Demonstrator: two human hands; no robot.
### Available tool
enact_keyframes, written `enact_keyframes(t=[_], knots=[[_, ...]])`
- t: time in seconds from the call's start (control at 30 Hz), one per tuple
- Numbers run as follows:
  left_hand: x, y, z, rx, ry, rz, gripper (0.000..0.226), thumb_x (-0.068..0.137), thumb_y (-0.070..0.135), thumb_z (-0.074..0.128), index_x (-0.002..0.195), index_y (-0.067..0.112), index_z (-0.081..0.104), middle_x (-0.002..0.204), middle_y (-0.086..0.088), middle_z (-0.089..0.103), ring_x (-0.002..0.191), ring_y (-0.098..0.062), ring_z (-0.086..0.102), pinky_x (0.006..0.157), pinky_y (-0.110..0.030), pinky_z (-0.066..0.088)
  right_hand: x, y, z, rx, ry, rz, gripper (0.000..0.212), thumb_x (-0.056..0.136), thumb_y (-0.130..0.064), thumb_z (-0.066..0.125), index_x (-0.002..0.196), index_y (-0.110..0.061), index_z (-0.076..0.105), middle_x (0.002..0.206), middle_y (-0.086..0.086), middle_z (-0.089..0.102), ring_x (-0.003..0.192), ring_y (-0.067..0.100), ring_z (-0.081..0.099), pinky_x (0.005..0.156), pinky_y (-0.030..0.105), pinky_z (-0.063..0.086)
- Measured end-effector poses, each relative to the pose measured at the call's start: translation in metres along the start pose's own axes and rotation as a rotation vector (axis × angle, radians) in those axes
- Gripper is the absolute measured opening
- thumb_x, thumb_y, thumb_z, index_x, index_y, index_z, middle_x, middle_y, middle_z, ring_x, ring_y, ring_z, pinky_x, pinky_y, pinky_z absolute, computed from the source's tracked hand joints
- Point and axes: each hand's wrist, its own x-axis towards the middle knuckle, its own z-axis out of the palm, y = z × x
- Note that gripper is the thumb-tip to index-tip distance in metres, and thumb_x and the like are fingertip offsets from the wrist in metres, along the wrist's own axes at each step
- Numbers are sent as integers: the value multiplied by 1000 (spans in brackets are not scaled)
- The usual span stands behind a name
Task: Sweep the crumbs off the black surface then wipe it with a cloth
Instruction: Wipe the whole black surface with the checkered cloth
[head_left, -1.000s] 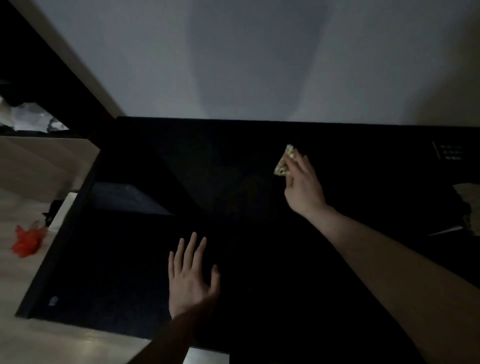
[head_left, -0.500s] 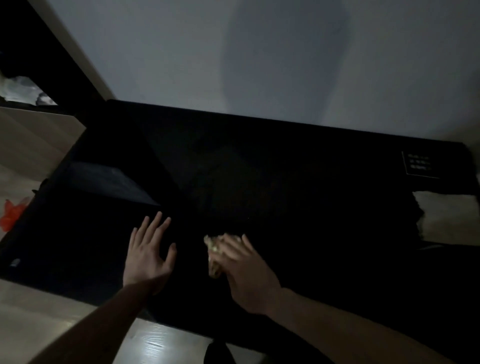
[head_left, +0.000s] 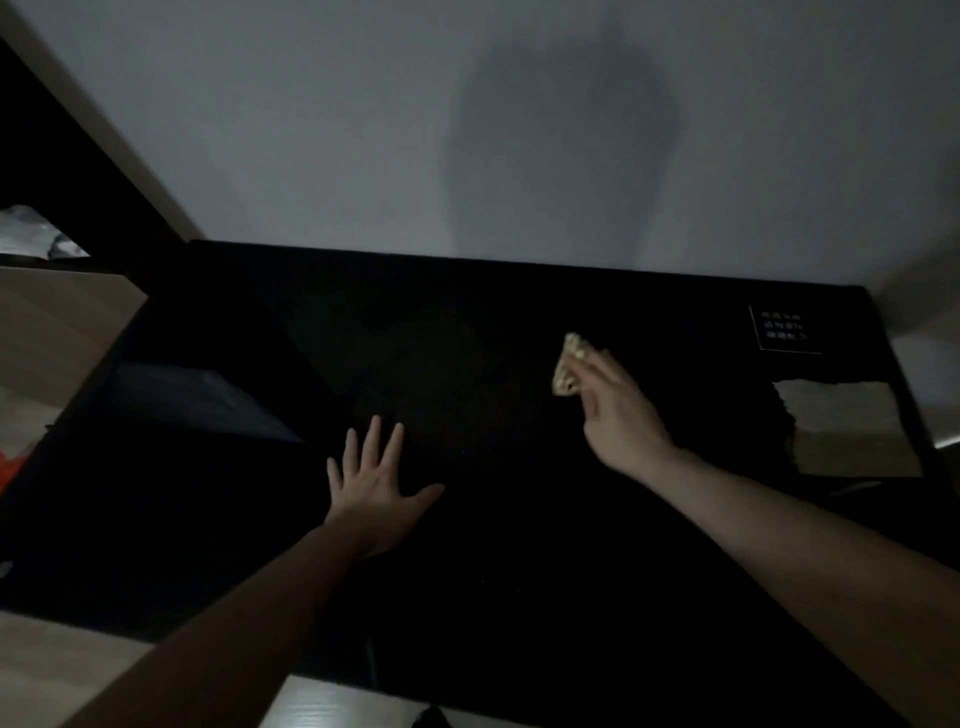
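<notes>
A small yellowish cloth (head_left: 569, 364) sits on the black surface (head_left: 467, 571) toward two o'clock, pinched under the fingers of the right hand (head_left: 618, 421). Down at seven o'clock from it, well apart, the left hand (head_left: 371, 488) lies flat, fingers spread, gripping nothing. A white label (head_left: 783, 330) marks the far right corner

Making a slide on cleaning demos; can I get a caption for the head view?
Right hand wipes the black surface with a cloth while the left hand rests flat.

right hand (head_left: 618, 421) holds cloth (head_left: 569, 364) on black surface (head_left: 493, 545) | left hand (head_left: 371, 488) flat
</notes>
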Motion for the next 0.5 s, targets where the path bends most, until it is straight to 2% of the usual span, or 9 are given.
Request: enact_keyframes(t=[0.1, 0.2, 0.33, 0.43, 0.5], knots=[[10, 12, 8, -5, -101, -93, 126, 68, 89, 50, 155, 38, -26, 160, 5, -40, 148, -31, -36, 121, -59, -14, 43, 33, -13, -62, -54, 297, 58, 105, -9, 38, 161, -20, 30, 172, 0, 12, 158, 29, 11, 129, 37, 12], [11, 8, 14, -15, -109, -97, 130, 64, 92, 50, 151, 40, -33, 157, 7, -46, 145, -30, -41, 121, -59, -17, 59, 41, 1, -198, -135, 406, 57, 105, -26, 34, 162, -21, 24, 172, 4, 8, 157, 31, 9, 128, 45, 11], [14, 7, 15, -18, -116, -85, 131, 64, 92, 49, 148, 42, -37, 153, 8, -51, 142, -29, -46, 119, -60, -20, 47, 14, 38, -256, -120, 293, 65, 99, -34, 40, 161, -23, 25, 172, 3, 12, 158, 29, 9, 127, 50, 4], [13, 8, 15, -18, -119, -96, 131, 64, 91, 51, 148, 42, -36, 153, 9, -50, 143, -28, -45, 119, -59, -20, 19, -17, 58, -207, -182, 51, 66, 93, -38, 32, 157, -23, 36, 168, 2, 27, 156, 27, 20, 127, 49, 11], [12, 11, 13, -15, -115, -108, 131, 64, 89, 54, 150, 42, -34, 152, 10, -50, 145, -28, -43, 119, -59, -19, -8, -27, 67, -134, -250, -101, 62, 97, -34, 37, 158, -24, 37, 168, -1, 28, 156, 24, 21, 128, 47, 11]])
